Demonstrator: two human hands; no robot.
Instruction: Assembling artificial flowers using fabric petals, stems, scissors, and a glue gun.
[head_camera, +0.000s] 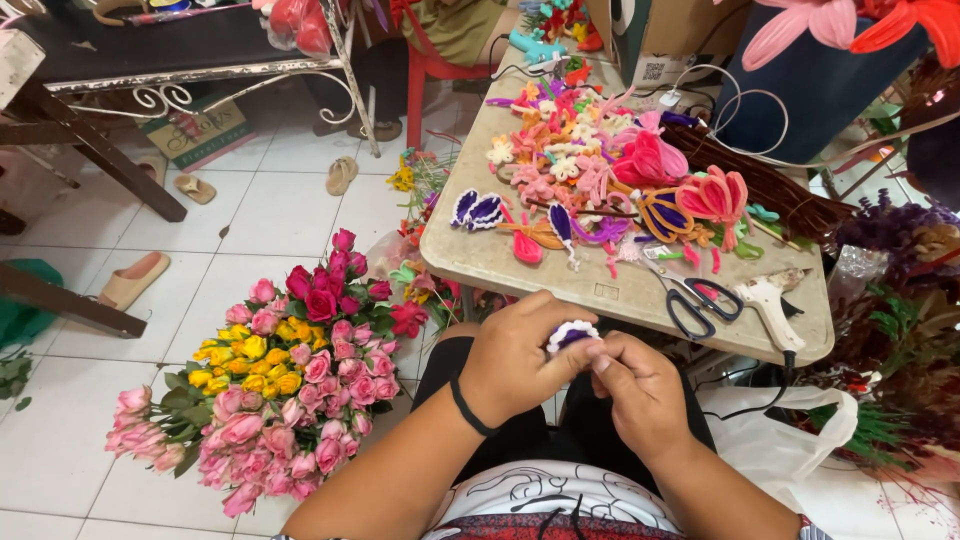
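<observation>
Head view looks down on the left hand (515, 362) and right hand (640, 390), both closed together on a small fuzzy petal piece (571, 334), purple inside with a white rim, pinched between the fingertips over the lap, just off the near edge of the desk (480, 255). A black band sits on the left wrist. The beige desk is square-cornered and crowded with bright pipe-cleaner flowers (650, 160), soft and looped. Black-handled scissors (697, 302) and a white glue gun (772, 305) lie by the near right corner. On the tiled floor, left of the desk, rests a bunch of roses (275, 390), pink, yellow and red.
</observation>
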